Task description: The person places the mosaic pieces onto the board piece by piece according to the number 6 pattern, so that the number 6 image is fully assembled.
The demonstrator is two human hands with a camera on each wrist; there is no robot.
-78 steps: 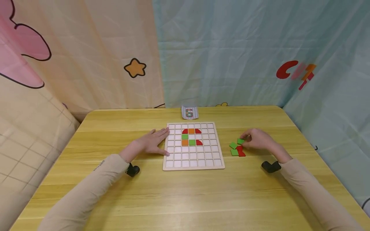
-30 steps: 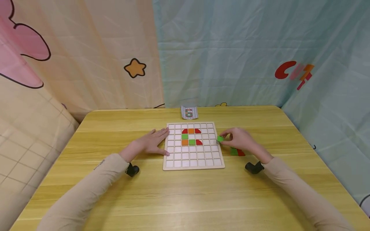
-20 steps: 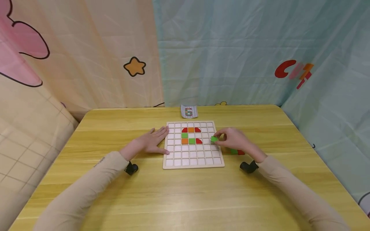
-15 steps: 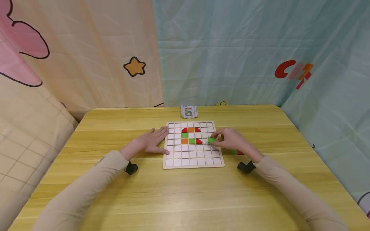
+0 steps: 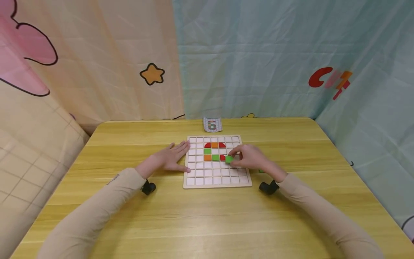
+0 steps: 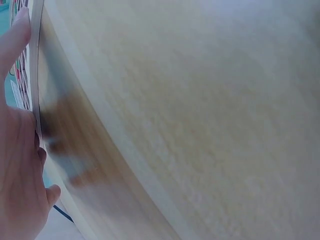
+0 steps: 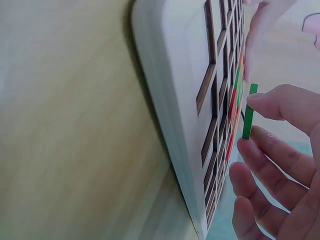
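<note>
A white grid board with a pale wooden rim lies on the table. Red, orange and green tiles fill several of its cells, among them an orange square and a green square. My right hand pinches a green square tile between thumb and fingers, close over the board and overlapping the lower red tile in the head view. In the right wrist view that green tile shows edge-on above the grid. My left hand rests with spread fingers at the board's left edge, thumb on the rim.
Behind the board lies a small printed card with a coloured pattern on a grid. Beyond my right wrist a bit of a green tile shows; the rest there is hidden. A curtain hangs behind the table.
My right hand has picked up the green tile from the small pile on the right and carried it left over the board. The left hand stays in place.
</note>
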